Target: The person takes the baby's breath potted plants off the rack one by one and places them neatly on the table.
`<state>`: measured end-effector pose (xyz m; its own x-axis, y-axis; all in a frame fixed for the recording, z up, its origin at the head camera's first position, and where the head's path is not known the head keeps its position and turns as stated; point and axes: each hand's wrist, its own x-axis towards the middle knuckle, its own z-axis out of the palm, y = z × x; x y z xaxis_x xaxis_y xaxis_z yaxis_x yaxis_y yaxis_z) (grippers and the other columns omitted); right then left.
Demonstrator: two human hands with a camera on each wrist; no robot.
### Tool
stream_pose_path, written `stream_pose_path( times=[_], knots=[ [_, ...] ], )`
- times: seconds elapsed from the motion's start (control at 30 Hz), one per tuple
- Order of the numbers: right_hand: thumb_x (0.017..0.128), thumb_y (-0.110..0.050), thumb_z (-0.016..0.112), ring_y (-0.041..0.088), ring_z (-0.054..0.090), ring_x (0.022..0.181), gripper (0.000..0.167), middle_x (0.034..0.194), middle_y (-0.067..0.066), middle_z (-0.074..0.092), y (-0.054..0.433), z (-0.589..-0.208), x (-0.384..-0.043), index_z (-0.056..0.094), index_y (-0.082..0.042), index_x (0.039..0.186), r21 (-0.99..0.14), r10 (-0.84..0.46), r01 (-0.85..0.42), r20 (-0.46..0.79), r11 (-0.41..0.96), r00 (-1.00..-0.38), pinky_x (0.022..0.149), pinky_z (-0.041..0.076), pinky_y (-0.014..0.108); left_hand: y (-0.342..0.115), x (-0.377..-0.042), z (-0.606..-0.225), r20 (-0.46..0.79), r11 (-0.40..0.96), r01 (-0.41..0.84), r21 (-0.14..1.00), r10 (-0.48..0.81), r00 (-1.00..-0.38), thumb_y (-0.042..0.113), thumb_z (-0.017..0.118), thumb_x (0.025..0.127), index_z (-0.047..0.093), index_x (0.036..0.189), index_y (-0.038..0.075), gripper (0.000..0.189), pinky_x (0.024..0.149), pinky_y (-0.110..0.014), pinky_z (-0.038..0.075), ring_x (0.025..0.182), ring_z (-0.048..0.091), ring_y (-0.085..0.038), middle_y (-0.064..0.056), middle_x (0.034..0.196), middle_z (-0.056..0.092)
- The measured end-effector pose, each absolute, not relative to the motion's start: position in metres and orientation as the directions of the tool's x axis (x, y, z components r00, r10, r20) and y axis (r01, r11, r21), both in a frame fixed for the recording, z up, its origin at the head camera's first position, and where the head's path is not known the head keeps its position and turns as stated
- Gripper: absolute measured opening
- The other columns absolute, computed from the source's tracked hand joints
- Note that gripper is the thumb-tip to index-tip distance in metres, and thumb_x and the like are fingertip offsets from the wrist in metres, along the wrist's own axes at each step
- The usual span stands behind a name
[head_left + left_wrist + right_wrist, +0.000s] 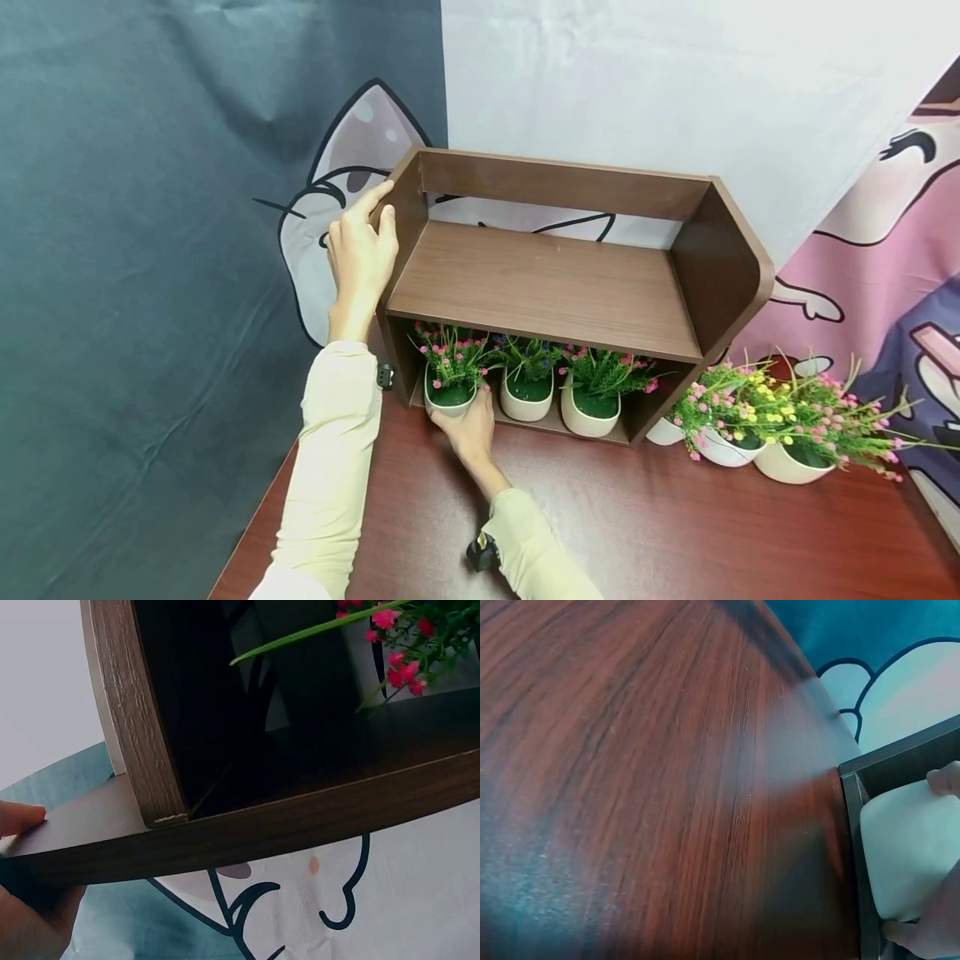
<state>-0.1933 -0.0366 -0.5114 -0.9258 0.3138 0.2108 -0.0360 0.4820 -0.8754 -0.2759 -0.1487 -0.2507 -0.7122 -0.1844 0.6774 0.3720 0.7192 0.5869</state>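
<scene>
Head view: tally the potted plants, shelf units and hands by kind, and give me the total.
Potted plants: 6
Shelf unit: 1
Hands: 2
Total: 9

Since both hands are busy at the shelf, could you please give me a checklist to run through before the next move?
1. Left hand on the left side panel of the wooden shelf: ok; it grips the panel's edge.
2. Right hand on the leftmost white flowerpot: ok; thumb and fingers hold it.
3. That pot flat on the bottom board: cannot tell; the contact is not clearly visible.
4. A hand free for another pot: not ok; both are occupied.
5. Nearest outside flowerpot clear of the right side panel: cannot tell; they look edge to edge.
</scene>
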Motion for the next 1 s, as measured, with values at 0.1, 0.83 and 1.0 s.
stream_pose_path(
  times=[0.1,0.83,1.0],
  knots=[
    [0.057,-0.032,0.082,0.033,0.054,0.105,0.089,0.118,0.021,0.054,-0.036,-0.512,-0.191,0.043,0.004,0.129,-0.867,0.297,-0.040,0.213,0.496,-0.931,0.087,0.044,0.043,-0.150,-0.276,-0.251,0.674,0.721,0.368,0.588,-0.184,-0.716,0.019,0.055,0.092,0.064,0.122,0.022,0.031,0.050,-0.032,0.024,0.046,0.037,-0.021,-0.007,0.049,0.043],
    [0.056,-0.028,0.083,0.026,0.055,0.103,0.088,0.120,0.011,0.054,-0.033,-0.521,-0.146,0.043,-0.003,0.130,-0.873,0.152,-0.184,0.278,0.451,-0.948,0.086,0.044,0.040,-0.158,-0.286,-0.251,0.673,0.723,0.366,0.586,-0.181,-0.717,0.019,0.053,0.093,0.064,0.123,0.021,0.032,0.050,-0.031,0.024,0.047,0.037,-0.022,-0.004,0.050,0.040],
    [0.056,-0.029,0.084,0.024,0.055,0.103,0.089,0.120,0.009,0.054,-0.031,-0.524,-0.135,0.042,-0.005,0.131,-0.877,0.123,-0.188,0.267,0.442,-0.956,0.086,0.045,0.040,-0.158,-0.288,-0.252,0.671,0.725,0.361,0.586,-0.184,-0.718,0.019,0.053,0.093,0.064,0.122,0.022,0.031,0.051,-0.031,0.025,0.048,0.038,-0.021,-0.003,0.050,0.041]
  ],
)
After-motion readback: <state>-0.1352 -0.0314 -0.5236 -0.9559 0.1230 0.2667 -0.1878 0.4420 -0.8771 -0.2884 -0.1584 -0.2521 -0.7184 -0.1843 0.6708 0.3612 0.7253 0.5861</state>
